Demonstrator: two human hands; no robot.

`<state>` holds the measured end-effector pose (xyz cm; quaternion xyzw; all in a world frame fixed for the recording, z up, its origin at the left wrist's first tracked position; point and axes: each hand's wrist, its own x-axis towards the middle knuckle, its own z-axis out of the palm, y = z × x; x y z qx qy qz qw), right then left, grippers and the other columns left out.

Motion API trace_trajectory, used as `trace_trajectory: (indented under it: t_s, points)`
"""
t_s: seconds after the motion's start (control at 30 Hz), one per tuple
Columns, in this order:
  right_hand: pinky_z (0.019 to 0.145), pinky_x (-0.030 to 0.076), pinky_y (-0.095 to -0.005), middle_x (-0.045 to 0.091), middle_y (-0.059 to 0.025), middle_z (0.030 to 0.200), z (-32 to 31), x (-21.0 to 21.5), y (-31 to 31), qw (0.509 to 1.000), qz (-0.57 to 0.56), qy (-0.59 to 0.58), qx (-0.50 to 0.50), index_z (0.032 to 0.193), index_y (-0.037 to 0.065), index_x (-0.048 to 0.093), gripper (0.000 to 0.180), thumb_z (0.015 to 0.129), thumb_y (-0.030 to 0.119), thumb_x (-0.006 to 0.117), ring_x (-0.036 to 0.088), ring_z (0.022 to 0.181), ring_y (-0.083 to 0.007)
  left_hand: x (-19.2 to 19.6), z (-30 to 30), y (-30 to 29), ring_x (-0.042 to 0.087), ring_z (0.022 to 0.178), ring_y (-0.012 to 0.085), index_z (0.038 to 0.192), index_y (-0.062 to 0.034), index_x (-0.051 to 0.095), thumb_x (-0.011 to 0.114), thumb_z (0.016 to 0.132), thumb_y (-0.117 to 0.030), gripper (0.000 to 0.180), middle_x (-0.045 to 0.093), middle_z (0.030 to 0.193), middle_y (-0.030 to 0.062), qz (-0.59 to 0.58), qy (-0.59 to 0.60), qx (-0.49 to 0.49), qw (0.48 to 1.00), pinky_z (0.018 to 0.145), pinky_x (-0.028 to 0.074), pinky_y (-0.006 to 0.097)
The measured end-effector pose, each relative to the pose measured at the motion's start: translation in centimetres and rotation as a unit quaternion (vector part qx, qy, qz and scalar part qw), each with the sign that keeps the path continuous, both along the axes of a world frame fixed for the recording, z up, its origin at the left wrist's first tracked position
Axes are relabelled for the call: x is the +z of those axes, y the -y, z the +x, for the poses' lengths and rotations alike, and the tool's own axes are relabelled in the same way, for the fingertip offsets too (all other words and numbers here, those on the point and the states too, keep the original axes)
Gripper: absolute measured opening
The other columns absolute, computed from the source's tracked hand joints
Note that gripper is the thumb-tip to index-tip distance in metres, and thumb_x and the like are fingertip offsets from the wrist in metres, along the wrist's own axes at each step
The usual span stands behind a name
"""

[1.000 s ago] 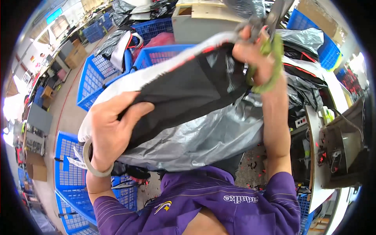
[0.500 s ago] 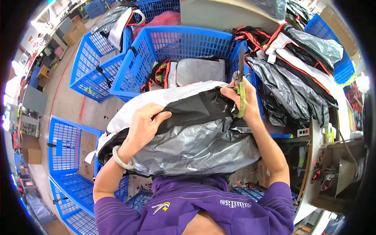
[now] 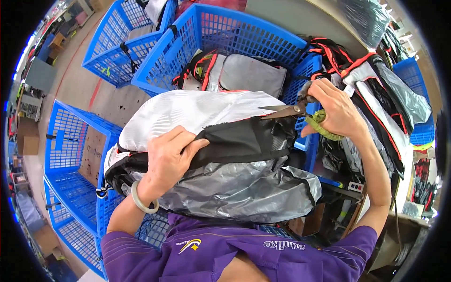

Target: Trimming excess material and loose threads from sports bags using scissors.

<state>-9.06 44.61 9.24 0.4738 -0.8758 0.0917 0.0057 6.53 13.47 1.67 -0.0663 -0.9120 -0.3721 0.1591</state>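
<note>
Across my lap lies a partly sewn bag (image 3: 244, 188) with a white patterned panel, a black fabric strip and a crinkled silver lining. My left hand (image 3: 171, 157), a pale bangle (image 3: 143, 199) on its wrist, pinches the black strip (image 3: 239, 139) near its left part. In my right hand (image 3: 331, 108) is a pair of scissors (image 3: 284, 111), one handle wrapped in yellow-green cloth. The blades point left and lie apart at the seam between white panel and black strip, near its right end.
A blue plastic crate (image 3: 162, 58) just beyond holds a grey bag piece (image 3: 251, 74). More blue crates (image 3: 70, 155) stand at the left. On the right hangs a pile of silver, black and white bag pieces (image 3: 376, 108) with orange-red piping.
The scissors have swung from pointing upward to pointing left, blades now at the seam. My right hand has moved right. My left hand still grips the black strip.
</note>
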Motion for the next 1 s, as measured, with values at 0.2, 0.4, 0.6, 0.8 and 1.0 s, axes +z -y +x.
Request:
trace_trajectory:
  t_s: [0.2,0.4,0.6,0.8,1.0]
  points:
    - [0.074,0.044,-0.0383,0.053,-0.0102,0.089,-1.9,-1.3,3.9,0.985,0.036,0.138,0.096,0.095,0.003,0.055,0.067,0.053,0.045,0.085,0.052,0.087,-0.0314,-0.8,0.3,-0.4,0.046,0.048,0.0227,0.065,-0.0084,0.054,0.079,0.069,-0.020,0.027,0.047,0.061,0.0033,-0.089,-0.112,0.025,0.989,0.049,0.035,0.032]
    - [0.074,0.046,-0.0391,0.056,-0.0090,0.088,-2.5,-2.1,8.3,0.965,0.077,0.203,0.144,0.091,0.004,0.055,0.067,0.058,0.057,0.080,0.055,0.087,-0.0294,-1.3,1.0,-0.2,0.047,0.049,0.0204,0.065,-0.0085,0.054,0.080,0.067,-0.021,0.029,0.047,0.061,0.0025,-0.100,-0.136,0.056,0.984,0.051,0.034,0.031]
    - [0.072,0.044,-0.0393,0.054,-0.0104,0.086,-3.1,-2.2,8.8,0.945,0.143,0.244,0.162,0.093,0.003,0.054,0.072,0.054,0.056,0.081,0.054,0.085,-0.0320,-2.0,1.0,-0.2,0.048,0.051,0.0156,0.069,-0.0062,0.057,0.081,0.065,-0.016,0.026,0.048,0.063,0.0004,-0.095,-0.202,0.035,0.974,0.052,0.031,0.030]
    - [0.070,0.043,-0.0430,0.055,-0.0140,0.083,-3.0,-2.1,9.4,0.939,0.148,0.263,0.164,0.086,0.001,0.052,0.072,0.059,0.064,0.075,0.055,0.086,-0.0361,-2.4,1.3,-0.3,0.049,0.053,0.0138,0.073,-0.0022,0.061,0.081,0.063,-0.012,0.025,0.049,0.065,0.0004,-0.099,-0.230,0.015,0.968,0.053,0.030,0.030]
    - [0.061,0.043,-0.0409,0.052,-0.0123,0.073,-2.8,-2.2,8.6,0.945,0.155,0.239,0.162,0.080,0.002,0.052,0.066,0.057,0.058,0.080,0.053,0.072,-0.0356,-2.6,1.4,-0.4,0.050,0.053,0.0141,0.075,-0.0033,0.062,0.079,0.065,-0.010,0.021,0.050,0.068,0.0018,-0.098,-0.226,0.022,0.969,0.053,0.032,0.030]
